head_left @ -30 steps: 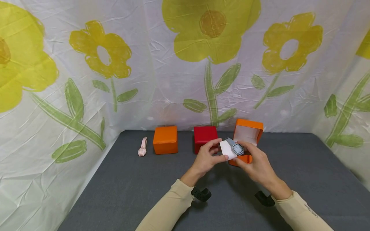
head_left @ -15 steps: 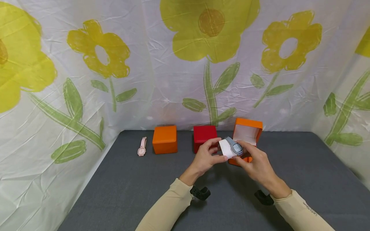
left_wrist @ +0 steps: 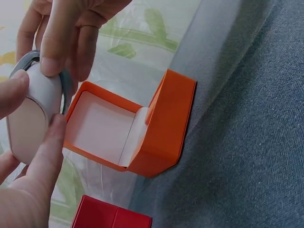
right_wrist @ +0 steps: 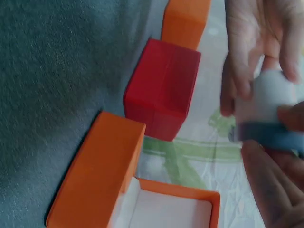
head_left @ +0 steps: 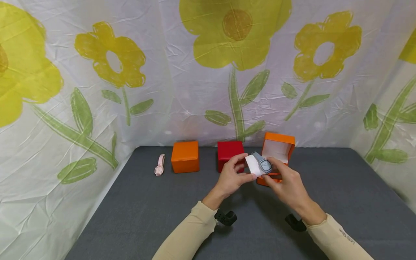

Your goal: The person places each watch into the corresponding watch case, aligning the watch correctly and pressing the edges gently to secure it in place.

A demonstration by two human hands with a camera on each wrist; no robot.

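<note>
A blue-grey wristwatch [head_left: 265, 166] is wrapped round a white watch cushion [head_left: 252, 166], held up in front of the open orange box [head_left: 277, 150]. The left hand [head_left: 229, 179] grips the cushion's left end between thumb and fingers. On the other side, the right hand [head_left: 287, 181] pinches the watch and cushion with its thumb below and fingers above. The left wrist view shows the cushion's flat oval end [left_wrist: 27, 130] facing that camera, the strap [left_wrist: 67, 91] circling it farther in. In the right wrist view, the blue band [right_wrist: 266, 135] shows blurred between the fingers.
A closed red box [head_left: 230, 151] stands behind the left hand. Left of it are a closed orange box [head_left: 185, 157] and a pink wristwatch [head_left: 159, 165] lying on the dark grey table [head_left: 136, 216]. A flower-printed curtain [head_left: 182, 97] hangs along the back edge.
The watch and cushion have shifted slightly left and up in the head view, with both hands keeping their hold. The boxes and the pink watch stay in place.
</note>
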